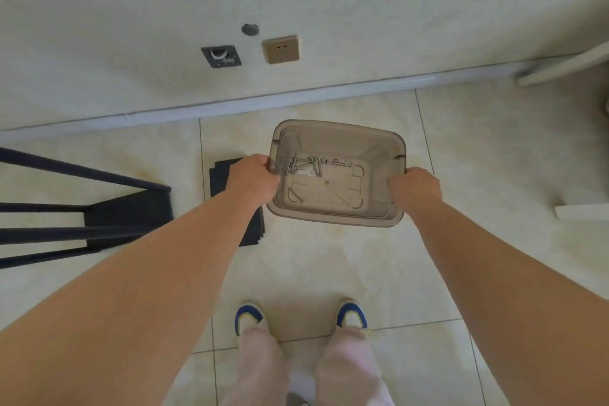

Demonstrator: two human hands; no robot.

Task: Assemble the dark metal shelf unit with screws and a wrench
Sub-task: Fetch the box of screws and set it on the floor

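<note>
I hold a clear brownish plastic bin [339, 135] above the tiled floor. My left hand [252, 176] grips its left rim and my right hand [413, 186] grips its right rim. Several silver screws [304, 165] and a small flat wrench [339, 161] lie on the bin's bottom, mostly along its far side. The dark metal shelf frame [82, 208] lies on its side on the floor at the left, its legs running off the left edge. A stack of dark flat panels [220, 175] rests on the floor, partly hidden under my left forearm and the bin.
A wall with a baseboard [296, 99] runs across the back, bearing a gold socket [280, 49] and an open junction box [220, 56]. White furniture parts [580, 211] show at the right edge. My feet in blue-and-white shoes [248, 316] stand below the bin.
</note>
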